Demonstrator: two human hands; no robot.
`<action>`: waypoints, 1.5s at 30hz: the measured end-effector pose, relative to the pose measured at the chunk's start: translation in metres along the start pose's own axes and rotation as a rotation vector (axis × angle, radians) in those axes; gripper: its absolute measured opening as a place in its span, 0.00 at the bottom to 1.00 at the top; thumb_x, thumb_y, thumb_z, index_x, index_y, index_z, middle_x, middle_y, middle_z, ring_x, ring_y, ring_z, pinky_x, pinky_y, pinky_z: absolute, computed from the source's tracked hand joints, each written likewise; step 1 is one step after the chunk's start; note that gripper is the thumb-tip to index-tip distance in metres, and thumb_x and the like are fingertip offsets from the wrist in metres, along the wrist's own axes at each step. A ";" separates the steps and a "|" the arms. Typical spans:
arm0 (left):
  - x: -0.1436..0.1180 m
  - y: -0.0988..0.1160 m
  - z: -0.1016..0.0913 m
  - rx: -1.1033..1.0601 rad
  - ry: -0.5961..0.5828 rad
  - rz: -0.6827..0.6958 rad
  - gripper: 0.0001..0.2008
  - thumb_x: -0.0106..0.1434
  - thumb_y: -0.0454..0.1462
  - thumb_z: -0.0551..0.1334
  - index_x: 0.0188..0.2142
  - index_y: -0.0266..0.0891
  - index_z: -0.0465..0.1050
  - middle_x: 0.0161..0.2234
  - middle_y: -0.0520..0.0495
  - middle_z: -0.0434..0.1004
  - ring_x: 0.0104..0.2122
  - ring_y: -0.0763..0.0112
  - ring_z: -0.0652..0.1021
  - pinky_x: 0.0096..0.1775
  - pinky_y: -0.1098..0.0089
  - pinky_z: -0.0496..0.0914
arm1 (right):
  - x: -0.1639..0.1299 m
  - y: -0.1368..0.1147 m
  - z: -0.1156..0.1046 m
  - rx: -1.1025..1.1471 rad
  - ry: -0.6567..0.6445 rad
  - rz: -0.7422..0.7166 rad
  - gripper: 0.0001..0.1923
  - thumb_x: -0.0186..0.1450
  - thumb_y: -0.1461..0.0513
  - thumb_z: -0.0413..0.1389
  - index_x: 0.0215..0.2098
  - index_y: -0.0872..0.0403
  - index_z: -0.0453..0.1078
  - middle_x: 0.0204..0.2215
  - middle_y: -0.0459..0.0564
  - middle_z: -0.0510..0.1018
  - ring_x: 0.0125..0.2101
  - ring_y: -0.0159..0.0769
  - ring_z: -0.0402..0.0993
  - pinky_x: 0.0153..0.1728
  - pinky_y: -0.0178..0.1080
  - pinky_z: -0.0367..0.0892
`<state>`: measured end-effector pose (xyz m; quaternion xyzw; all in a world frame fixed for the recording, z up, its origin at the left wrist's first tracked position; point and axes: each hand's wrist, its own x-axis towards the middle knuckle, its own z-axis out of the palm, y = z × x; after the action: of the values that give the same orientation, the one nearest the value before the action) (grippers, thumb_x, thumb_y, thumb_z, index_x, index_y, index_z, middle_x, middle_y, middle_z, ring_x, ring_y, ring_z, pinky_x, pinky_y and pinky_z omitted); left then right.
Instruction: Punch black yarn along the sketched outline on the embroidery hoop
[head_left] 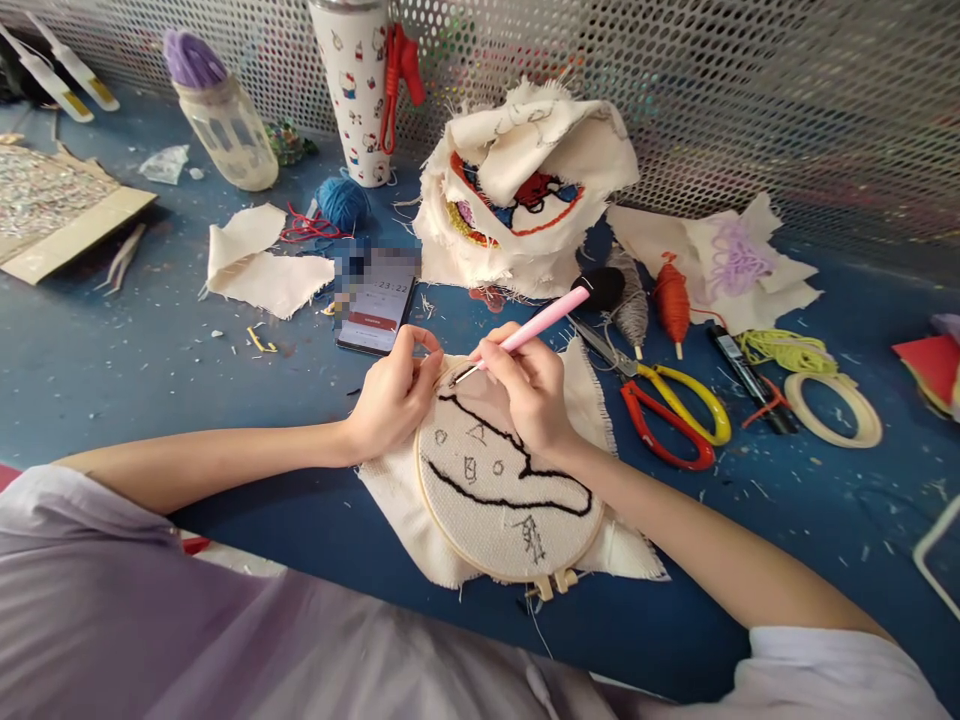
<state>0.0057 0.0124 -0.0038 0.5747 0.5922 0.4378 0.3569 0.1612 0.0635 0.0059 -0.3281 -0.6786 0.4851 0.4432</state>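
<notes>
A round wooden embroidery hoop (420, 478) with cream cloth stretched in it lies in front of me, its metal screw at the near edge. Black yarn lines and drawn pencil shapes mark the cloth. My left hand (396, 398) is closed at the hoop's upper left rim, fingers curled over the cloth edge. In my right hand (531, 392) is a pink-handled punch needle (546, 318), held like a pen. The metal tip touches or nearly touches the cloth near the upper left end of the black line. My right hand covers part of the hoop's far side.
Scissors (667, 415) with red and yellow handles lie right of the hoop, near a marker (750, 380) and a small ring (834, 440). Behind are a phone (375, 312), a tumbler (351, 100), a jar (232, 135), blue yarn (342, 205) and stitched cloth (510, 255).
</notes>
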 end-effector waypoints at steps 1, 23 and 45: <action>0.000 0.000 0.000 -0.006 -0.005 -0.009 0.03 0.68 0.33 0.52 0.37 0.41 0.57 0.15 0.62 0.55 0.16 0.79 0.57 0.21 0.74 0.49 | 0.000 0.000 0.000 -0.019 -0.013 -0.007 0.10 0.67 0.57 0.53 0.30 0.52 0.66 0.24 0.42 0.66 0.24 0.28 0.61 0.27 0.35 0.61; 0.001 -0.007 0.002 -0.148 0.011 -0.072 0.03 0.69 0.36 0.54 0.39 0.42 0.58 0.16 0.61 0.54 0.16 0.79 0.55 0.19 0.75 0.48 | -0.002 0.001 -0.001 0.001 -0.026 -0.034 0.11 0.68 0.56 0.53 0.30 0.52 0.66 0.25 0.42 0.66 0.23 0.27 0.59 0.24 0.35 0.56; 0.000 -0.007 0.003 -0.196 -0.019 -0.082 0.03 0.69 0.36 0.54 0.39 0.42 0.57 0.16 0.61 0.53 0.16 0.79 0.54 0.18 0.75 0.47 | -0.004 0.003 0.001 -0.028 -0.109 -0.061 0.09 0.69 0.57 0.52 0.33 0.52 0.66 0.25 0.42 0.65 0.24 0.28 0.59 0.24 0.35 0.55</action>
<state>0.0059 0.0134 -0.0116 0.5165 0.5663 0.4729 0.4347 0.1617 0.0600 0.0020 -0.2867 -0.7182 0.4790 0.4153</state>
